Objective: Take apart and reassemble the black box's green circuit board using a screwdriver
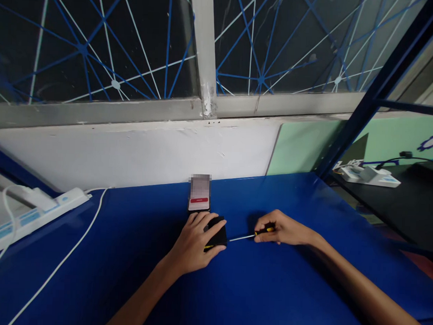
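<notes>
One blue tbl (262, 287) below windows (298, 47): L hand (194, 244), grip on blk box (218, 232); R hand (281, 229), grip on screwdriver (243, 237).

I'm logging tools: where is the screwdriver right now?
In the head view, the screwdriver is just right of centre, held in the right hand and pointing left toward the black object under the left hand.

Bare left hand (195, 242), bare right hand (282, 228), slim fingers (215, 230), narrow wrists (312, 238), left forearm (144, 292) uncovered as far as visible, right forearm (361, 280) likewise, both tapering smoothly.
</notes>
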Motion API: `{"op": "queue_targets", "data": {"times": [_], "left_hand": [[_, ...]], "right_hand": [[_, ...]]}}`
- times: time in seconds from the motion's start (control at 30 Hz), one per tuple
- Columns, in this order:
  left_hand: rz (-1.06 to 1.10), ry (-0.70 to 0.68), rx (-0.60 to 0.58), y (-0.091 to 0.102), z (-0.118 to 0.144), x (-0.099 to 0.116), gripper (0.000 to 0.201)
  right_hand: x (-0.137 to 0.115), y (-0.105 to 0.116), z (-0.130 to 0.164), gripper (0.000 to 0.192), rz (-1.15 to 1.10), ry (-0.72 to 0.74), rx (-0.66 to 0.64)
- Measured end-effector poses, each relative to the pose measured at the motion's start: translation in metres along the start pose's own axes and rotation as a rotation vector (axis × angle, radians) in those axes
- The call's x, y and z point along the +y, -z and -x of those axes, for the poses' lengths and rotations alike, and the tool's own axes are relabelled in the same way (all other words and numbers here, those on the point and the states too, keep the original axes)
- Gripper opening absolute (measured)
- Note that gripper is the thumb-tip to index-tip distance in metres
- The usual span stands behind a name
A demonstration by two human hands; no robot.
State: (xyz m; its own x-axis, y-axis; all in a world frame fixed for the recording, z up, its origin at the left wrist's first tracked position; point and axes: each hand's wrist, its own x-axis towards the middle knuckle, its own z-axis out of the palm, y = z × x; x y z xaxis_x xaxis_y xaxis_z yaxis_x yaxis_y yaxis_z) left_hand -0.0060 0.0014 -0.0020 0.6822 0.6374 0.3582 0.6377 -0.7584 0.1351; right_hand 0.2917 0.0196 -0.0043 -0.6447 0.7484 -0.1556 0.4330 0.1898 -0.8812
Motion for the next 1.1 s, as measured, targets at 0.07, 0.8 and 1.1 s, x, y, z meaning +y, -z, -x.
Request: {"op": "queue_targets", "data": {"times": [0.07,0.8,1.1], "left_hand": [[0.001,-0.004,0.003,0.000,0.000,0.000,0.047],[-0.007,0.007,-0.013,-0.002,0.000,-0.001,0.049],[-0.008,-0.002,0.001,-0.003,0.000,0.000,0.048]], "right_hand": [[0.000,0.001,0.000,0.039,0.064,0.047,0.006],[-0.007,0.001,0.000,0.042,0.125,0.132,0.010],[-0.010,-0.006,0.000,0.035,0.028,0.088,0.096]]}}
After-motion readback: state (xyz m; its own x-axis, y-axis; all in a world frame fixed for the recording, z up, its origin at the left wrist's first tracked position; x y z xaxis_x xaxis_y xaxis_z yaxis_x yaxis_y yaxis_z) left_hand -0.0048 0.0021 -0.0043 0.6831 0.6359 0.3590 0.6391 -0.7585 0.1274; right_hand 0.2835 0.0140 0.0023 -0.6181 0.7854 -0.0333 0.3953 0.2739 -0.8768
